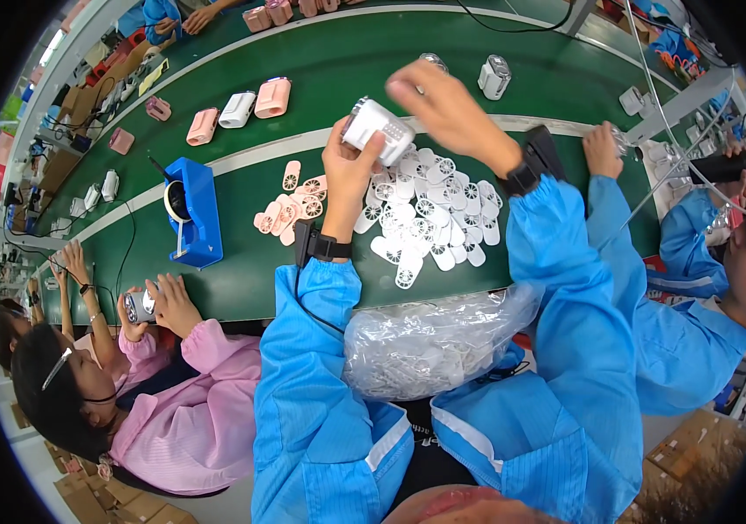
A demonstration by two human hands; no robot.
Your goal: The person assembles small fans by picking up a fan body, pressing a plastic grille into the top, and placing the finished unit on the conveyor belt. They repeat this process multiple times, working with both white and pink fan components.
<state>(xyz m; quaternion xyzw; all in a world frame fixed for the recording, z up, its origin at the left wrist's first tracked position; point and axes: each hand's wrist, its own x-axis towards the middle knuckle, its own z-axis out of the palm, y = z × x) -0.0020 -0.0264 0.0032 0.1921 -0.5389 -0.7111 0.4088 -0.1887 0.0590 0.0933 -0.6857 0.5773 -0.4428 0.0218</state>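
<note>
My left hand (348,170) is closed round a small white device (378,131) with a dotted panel and a shiny rim, held above the bench. My right hand (443,109) is just right of and beyond it, smeared by motion, so its fingers are unclear. Below my hands lies a heap of white oblong plates (430,210) with round spoked grilles. A smaller group of pink plates (294,210) of the same shape lies left of my left wrist. Against my lap, at the bench edge, sits a clear plastic bag (434,345) full of pale pieces.
A blue tape dispenser (194,214) stands to the left. Beyond a pale divider strip, a green conveyor belt (338,79) carries pink devices (273,98) and white devices (494,77). Co-workers sit on both sides: a pink sleeve (207,358) left, a blue sleeve (613,227) right.
</note>
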